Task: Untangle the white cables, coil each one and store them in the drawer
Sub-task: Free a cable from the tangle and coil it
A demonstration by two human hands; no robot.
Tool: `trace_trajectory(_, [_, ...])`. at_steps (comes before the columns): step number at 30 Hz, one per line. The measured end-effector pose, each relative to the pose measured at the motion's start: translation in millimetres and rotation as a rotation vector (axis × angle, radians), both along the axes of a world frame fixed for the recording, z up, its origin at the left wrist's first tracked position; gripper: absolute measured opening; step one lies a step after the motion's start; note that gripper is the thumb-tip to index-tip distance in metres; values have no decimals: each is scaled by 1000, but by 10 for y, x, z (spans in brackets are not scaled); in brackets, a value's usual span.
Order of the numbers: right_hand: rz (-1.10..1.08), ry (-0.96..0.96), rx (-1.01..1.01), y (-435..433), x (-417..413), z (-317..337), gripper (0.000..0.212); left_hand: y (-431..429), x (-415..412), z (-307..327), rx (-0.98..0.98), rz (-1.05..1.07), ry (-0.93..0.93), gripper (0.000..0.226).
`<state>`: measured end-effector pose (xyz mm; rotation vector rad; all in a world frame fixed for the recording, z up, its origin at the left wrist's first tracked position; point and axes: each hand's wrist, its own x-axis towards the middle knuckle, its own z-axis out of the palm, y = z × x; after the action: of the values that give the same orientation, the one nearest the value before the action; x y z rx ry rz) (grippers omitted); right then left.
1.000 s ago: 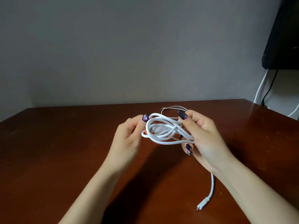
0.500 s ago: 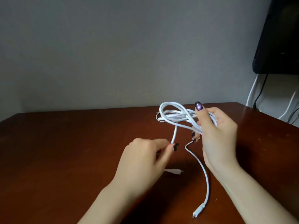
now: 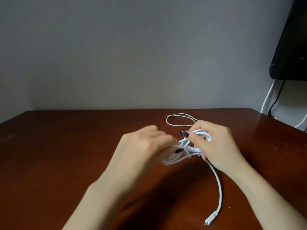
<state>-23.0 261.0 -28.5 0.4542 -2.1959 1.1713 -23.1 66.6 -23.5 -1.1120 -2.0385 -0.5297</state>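
A bundle of white cable [image 3: 187,146] hangs between both hands just above the brown table [image 3: 66,146]. My right hand [image 3: 214,146] grips the bundle's right side, thumb laid across the loops. My left hand [image 3: 142,150], blurred, pinches strands at the bundle's left end. One free end trails from under the right hand down to a white plug [image 3: 211,218] on the table. A second, thinner white cable [image 3: 178,120] lies in a loose loop on the table behind the hands. No drawer is in view.
A dark object [image 3: 292,47] hangs at the upper right, with white and black wires [image 3: 272,100] running down the wall beside the table's right corner. The grey wall stands behind the table's far edge.
The right hand has lowered the bundle toward the table. The left hand, which was pulling a strand down and away, has come back up and taken hold of the bundle's left end.
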Motion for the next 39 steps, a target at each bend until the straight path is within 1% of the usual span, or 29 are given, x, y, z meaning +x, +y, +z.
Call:
trace_trajectory(2, [130, -152, -117, -11, 46, 74, 28, -91, -35, 25, 42, 0, -53, 27])
trace_trajectory(4, [233, -269, -172, -6, 75, 107, 35, -136, -75, 15, 58, 23, -78, 29])
trace_trajectory(7, [469, -419, -260, -53, 139, 92, 29, -108, -108, -44, 77, 18, -161, 36])
trace_trajectory(8, [563, -455, -339, -89, 169, 89, 30, -79, -101, -70, 81, -1, -204, 32])
trace_trajectory(9, [622, -471, -435, -131, 193, 86, 31, -45, -77, -91, 93, -34, -262, 22])
trace_trajectory(10, [627, -472, -534, -179, 218, 97, 31, -7, -64, -120, 119, -60, -322, 11])
trace_trajectory(11, [585, -455, -619, -218, 231, 105, 30, 33, -47, -146, 153, -60, -361, 9])
trace_trajectory(12, [519, -423, -705, -255, 232, 117, 26, 64, -51, -190, 171, -28, -370, 13])
trace_trajectory(14, [376, -311, -900, -263, 198, 135, 18, 128, -80, -279, 148, 110, -298, 22])
trace_trajectory(15, [312, -248, -981, -226, 158, 139, 20, 156, -86, -305, 114, 184, -251, 25])
trace_trajectory(16, [232, -188, -1014, -176, 124, 146, 23, 179, -78, -312, 84, 235, -211, 27])
trace_trajectory(19, [-65, -63, -879, -11, 18, 110, 26, 255, -4, -272, 20, 288, -107, 32])
trace_trajectory(22, [-252, 52, -685, 65, -56, 7, 28, 351, 74, -266, -53, 307, -16, 33])
trace_trajectory(25, [-457, 258, -281, 73, -99, -86, 25, 386, 104, -260, -164, 326, 34, 34])
trace_trajectory(27, [-500, 372, -84, 55, -110, -134, 21, 376, 106, -261, -217, 306, 74, 33])
trace_trajectory(29, [-461, 425, 76, 14, -139, -196, 23, 356, 105, -264, -266, 258, 125, 32])
trace_trajectory(30, [-413, 420, 158, -7, -152, -225, 25, 340, 110, -260, -286, 238, 152, 32])
trace_trajectory(32, [-279, 360, 277, -16, -178, -269, 25, 272, 102, -225, -282, 209, 194, 34])
trace_trajectory(33, [-211, 300, 298, -6, -178, -266, 23, 219, 84, -197, -249, 192, 199, 34])
trace_trajectory(35, [-82, 130, 289, 16, -145, -226, 21, 108, 30, -127, -174, 163, 190, 38])
trace_trajectory(37, [49, -51, 252, 15, -102, -167, 24, 19, -16, -71, -131, 143, 176, 40])
trace_trajectory(39, [169, -188, 135, -26, -43, -79, 25, -39, -61, -47, -45, 109, 113, 40])
